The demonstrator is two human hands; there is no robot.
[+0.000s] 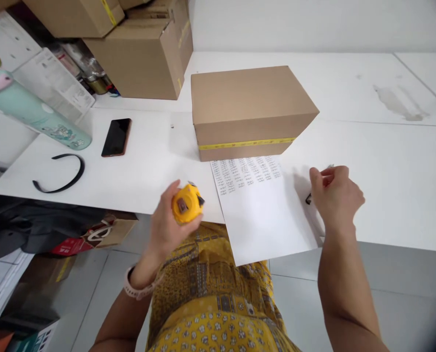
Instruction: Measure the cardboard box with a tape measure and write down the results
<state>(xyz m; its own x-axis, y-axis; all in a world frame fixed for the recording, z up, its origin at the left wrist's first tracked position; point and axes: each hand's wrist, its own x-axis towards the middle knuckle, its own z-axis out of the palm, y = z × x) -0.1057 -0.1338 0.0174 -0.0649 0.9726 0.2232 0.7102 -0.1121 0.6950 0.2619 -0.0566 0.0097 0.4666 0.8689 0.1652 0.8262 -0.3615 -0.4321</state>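
My left hand is closed around a yellow tape measure at the near edge of the white table. My right hand is closed on a thin pen just right of a sheet of paper with rows of small writing at its top. The sheet overhangs the table's front edge. Behind it stands a closed cardboard box with a yellow tape strip along its front face.
A black phone and a curved black strip lie at the left. A mint-green bottle lies on its side further left. Larger cardboard boxes are stacked at the back left. Bags sit on the floor below.
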